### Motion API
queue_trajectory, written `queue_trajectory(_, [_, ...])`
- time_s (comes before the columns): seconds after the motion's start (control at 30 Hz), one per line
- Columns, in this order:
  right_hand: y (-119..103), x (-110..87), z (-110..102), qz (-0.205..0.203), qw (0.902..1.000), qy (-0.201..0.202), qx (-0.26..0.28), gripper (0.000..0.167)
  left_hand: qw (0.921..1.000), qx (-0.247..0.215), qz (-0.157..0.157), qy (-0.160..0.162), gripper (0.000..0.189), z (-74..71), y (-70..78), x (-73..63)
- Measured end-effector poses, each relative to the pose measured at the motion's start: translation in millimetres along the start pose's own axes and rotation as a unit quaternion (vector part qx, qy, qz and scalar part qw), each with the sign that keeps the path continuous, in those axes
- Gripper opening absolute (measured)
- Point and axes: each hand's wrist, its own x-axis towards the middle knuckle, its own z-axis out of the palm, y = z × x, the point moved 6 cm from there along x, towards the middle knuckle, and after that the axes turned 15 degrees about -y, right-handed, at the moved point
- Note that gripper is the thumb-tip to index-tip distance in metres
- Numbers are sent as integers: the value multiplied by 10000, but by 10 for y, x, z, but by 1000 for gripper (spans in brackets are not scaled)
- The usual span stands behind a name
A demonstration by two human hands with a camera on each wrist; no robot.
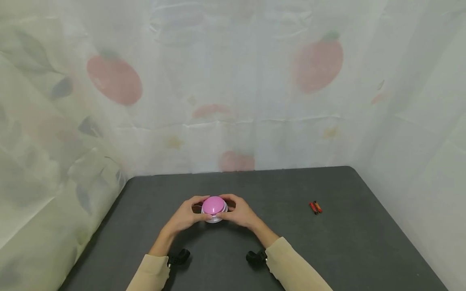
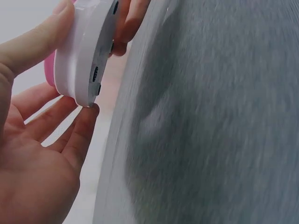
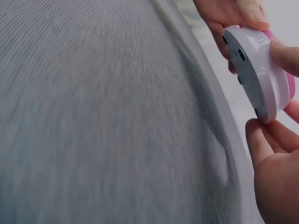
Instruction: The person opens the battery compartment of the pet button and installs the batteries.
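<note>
A round white device with a pink domed top [image 1: 214,205] is held between both hands, lifted off the dark table. My left hand [image 1: 185,216] grips its left side, and my right hand [image 1: 240,212] grips the right side, thumbs toward me. The left wrist view shows the white rim [image 2: 84,51] between the left thumb and fingers. Small dark feet and slots mark the flat underside [image 3: 247,77] in the right wrist view. Whether the underside has a cover cannot be made out.
Two red-and-black batteries [image 1: 315,207] lie side by side on the dark table [image 1: 349,246], to the right of the hands. A pale curtain with fruit prints [image 1: 236,81] hangs behind the table and along its sides. Black wrist cameras [image 1: 256,258] sit by the sleeves.
</note>
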Motion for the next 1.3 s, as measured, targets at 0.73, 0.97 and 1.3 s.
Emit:
queue_trajectory(0.73, [-7,-559,-481,-28,9996,273,47,61,9993,-348,83,144,63,477,346,395])
queue_trajectory(0.97, [6,-727,-638,28,9993,308,-193,60,9993,-347,148,67,64,652,418,541])
queue_trajectory(1.3, [-36,-916,-775,156,9992,349,-125,59,9994,-234,201,-133,66,796,548,619])
